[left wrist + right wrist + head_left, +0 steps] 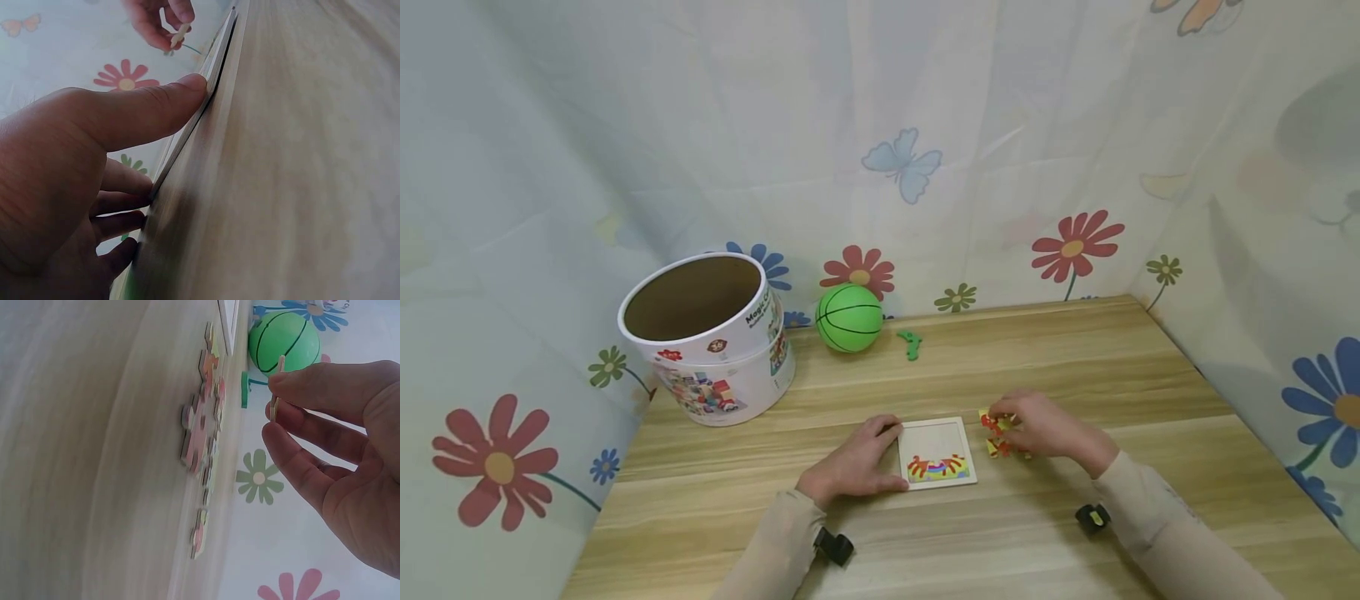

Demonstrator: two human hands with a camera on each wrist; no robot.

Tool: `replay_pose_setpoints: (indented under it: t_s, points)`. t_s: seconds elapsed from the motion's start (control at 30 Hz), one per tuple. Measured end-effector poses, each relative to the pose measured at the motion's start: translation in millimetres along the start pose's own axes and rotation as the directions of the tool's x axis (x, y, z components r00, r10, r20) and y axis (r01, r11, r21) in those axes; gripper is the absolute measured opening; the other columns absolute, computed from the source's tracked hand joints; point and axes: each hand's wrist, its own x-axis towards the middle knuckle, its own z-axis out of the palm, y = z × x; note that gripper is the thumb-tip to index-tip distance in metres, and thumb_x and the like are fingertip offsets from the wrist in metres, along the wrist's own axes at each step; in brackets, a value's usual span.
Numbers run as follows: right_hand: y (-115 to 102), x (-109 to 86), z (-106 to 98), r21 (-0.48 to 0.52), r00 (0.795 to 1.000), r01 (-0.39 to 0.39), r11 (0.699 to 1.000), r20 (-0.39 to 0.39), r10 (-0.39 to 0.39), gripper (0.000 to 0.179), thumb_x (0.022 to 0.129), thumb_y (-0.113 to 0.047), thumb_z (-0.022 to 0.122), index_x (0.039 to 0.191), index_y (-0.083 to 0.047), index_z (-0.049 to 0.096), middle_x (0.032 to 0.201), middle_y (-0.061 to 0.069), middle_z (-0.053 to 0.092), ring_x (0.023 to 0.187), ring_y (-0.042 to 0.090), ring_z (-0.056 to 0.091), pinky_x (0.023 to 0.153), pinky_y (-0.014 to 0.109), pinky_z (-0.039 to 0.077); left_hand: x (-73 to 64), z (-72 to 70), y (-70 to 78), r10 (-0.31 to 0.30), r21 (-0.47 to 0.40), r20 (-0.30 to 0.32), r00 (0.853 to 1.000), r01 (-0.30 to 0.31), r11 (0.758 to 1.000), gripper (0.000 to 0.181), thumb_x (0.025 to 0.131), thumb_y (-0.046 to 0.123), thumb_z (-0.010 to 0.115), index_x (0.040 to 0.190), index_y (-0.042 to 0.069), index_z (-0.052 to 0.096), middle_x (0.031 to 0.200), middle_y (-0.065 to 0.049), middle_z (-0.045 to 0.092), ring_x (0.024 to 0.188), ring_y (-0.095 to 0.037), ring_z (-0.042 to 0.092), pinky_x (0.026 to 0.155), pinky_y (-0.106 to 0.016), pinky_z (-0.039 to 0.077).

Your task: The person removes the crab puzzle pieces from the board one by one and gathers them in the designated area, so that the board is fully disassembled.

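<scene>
A square wooden puzzle tray (936, 433) lies on the table, with colourful fitted pieces (938, 468) along its near side and bare wood above them. My left hand (867, 462) holds the tray at its left side, thumb (178, 103) on the near corner and fingers towards the far one. Right of the tray, my right hand (1037, 425) pinches a thin puzzle piece (275, 407) between thumb and fingertips, raised over the table; its printed face is turned out of sight. Several loose red and yellow puzzle pieces (197, 434) lie beneath that hand, partly hidden by it in the head view.
A large white printed bucket (722, 375) stands at the back left of the wooden table (1045, 358). Beside it are a green ball (850, 318) and a small green curved piece (911, 343). A flower-printed curtain (970, 167) closes off the back and sides.
</scene>
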Motion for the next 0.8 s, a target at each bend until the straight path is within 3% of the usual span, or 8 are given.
replay_pose_setpoints:
  t_s: [0.27,0.53,0.8]
  points:
    - [7,-9.0,-3,0.020,0.999,-0.041,0.999,0.002,0.041,0.025,0.079,-0.006,0.075,0.104,-0.006,0.072,0.103,0.006,0.071,0.096,0.025,0.065,0.084,0.044,0.054,1.0,-0.6,-0.7,-0.005,0.000,0.001,1.000,0.005,1.000,0.091,0.082,0.056,0.071,0.148,0.001,0.039,0.149,-0.010,0.035,0.139,-0.024,0.033,0.117,-0.038,0.030]
    - [16,-19.0,-5,-0.003,0.999,-0.029,1.000,-0.017,0.029,0.022,0.075,-0.002,0.075,0.097,-0.008,0.072,0.096,0.004,0.071,0.085,0.020,0.063,0.072,0.031,0.055,1.1,-0.9,-1.3,0.008,-0.003,-0.011,1.000,-0.008,1.000,0.091,0.081,0.055,0.072,0.147,0.001,0.040,0.148,-0.011,0.036,0.138,-0.025,0.034,0.116,-0.040,0.031]
    - [18,-26.3,-10,-0.004,0.998,-0.055,0.998,0.006,0.055,0.021,0.076,-0.001,0.075,0.097,-0.006,0.072,0.094,0.004,0.070,0.085,0.021,0.065,0.073,0.034,0.056,-0.1,-0.1,-1.1,0.010,-0.011,-0.017,1.000,-0.010,1.000,0.090,0.081,0.056,0.072,0.146,0.001,0.042,0.148,-0.012,0.037,0.138,-0.025,0.034,0.116,-0.040,0.031]
